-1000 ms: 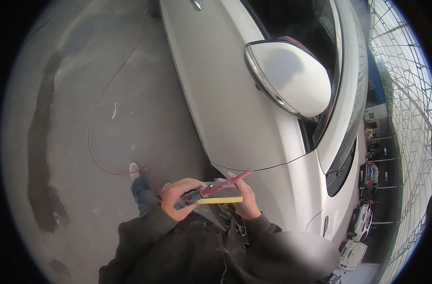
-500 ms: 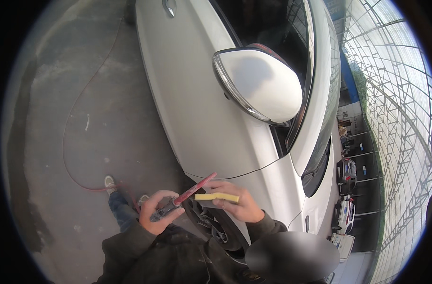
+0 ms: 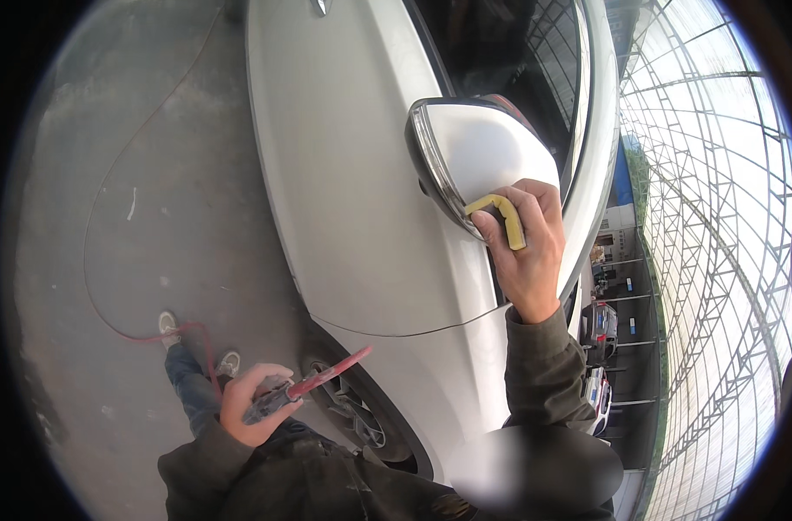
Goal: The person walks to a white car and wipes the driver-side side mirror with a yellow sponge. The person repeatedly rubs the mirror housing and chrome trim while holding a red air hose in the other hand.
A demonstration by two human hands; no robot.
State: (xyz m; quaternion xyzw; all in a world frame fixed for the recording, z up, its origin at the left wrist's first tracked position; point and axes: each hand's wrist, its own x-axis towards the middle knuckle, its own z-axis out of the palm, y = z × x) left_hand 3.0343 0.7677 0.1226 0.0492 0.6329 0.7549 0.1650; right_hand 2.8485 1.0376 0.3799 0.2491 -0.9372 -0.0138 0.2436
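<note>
My right hand (image 3: 536,256) is closed on a yellow sponge sanding pad (image 3: 511,221), bent into a curve between thumb and fingers. It is at the lower end of the white side mirror housing (image 3: 478,143), and the pad meets the edge near the clear light strip (image 3: 439,152). Lower and to the left, my left hand (image 3: 246,404) grips a dark, dusty air blow gun (image 3: 274,401) with a long red nozzle (image 3: 331,372). That nozzle points up and right, in front of the car's front wheel (image 3: 365,417).
The white car's door (image 3: 344,174) and fender (image 3: 439,373) stand close in front of me. A thin red hose (image 3: 89,260) loops over the grey floor (image 3: 187,217) past my shoes (image 3: 168,328). Other parked cars (image 3: 600,334) are far off at right.
My right hand has moved up and right with the yellow sponge sanding pad, from beside the nozzle to the mirror. The left hand has shifted slightly down and left with the blow gun.
</note>
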